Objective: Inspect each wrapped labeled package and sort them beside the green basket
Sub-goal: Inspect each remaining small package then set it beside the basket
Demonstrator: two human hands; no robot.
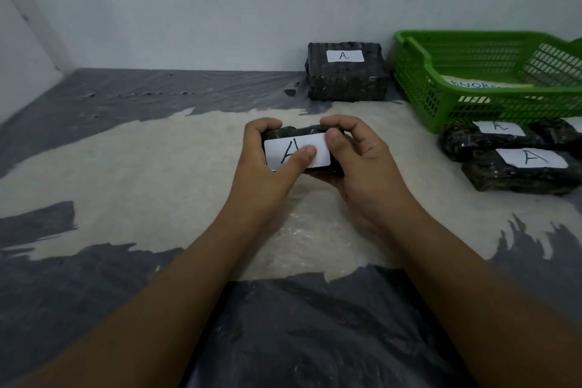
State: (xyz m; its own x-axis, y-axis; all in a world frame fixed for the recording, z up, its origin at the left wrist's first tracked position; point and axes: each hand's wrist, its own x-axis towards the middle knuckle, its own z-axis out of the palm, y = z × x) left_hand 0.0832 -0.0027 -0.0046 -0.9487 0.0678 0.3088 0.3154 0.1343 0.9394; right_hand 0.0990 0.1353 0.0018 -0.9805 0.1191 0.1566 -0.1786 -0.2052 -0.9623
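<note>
Black wrap covers the held package (pixel 299 131), which sits above the pale patch of the grey floor sheet (pixel 94 98), in front of the person and well left of the green basket (pixel 419 88). The left hand (pixel 261 164) grips its left end, thumb laid across the white label (pixel 321 153) marked "A". The right hand (pixel 362 161) grips the right end, fingers curled over the top edge. Judgement: the inspection step is in hand, with the label being read. The next move calls for carrying this package right and setting it with the like-labelled ones near the basket. Count: one package held; one wall package (pixel 346 79) just left of the basket, marked "A"; two front packages (pixel 482 140) (pixel 519 176) before the basket, both marked "A". A possible further one is cut off at the right edge. One basket, holding a written sheet (pixel 472 83), text not fully legible.
</note>
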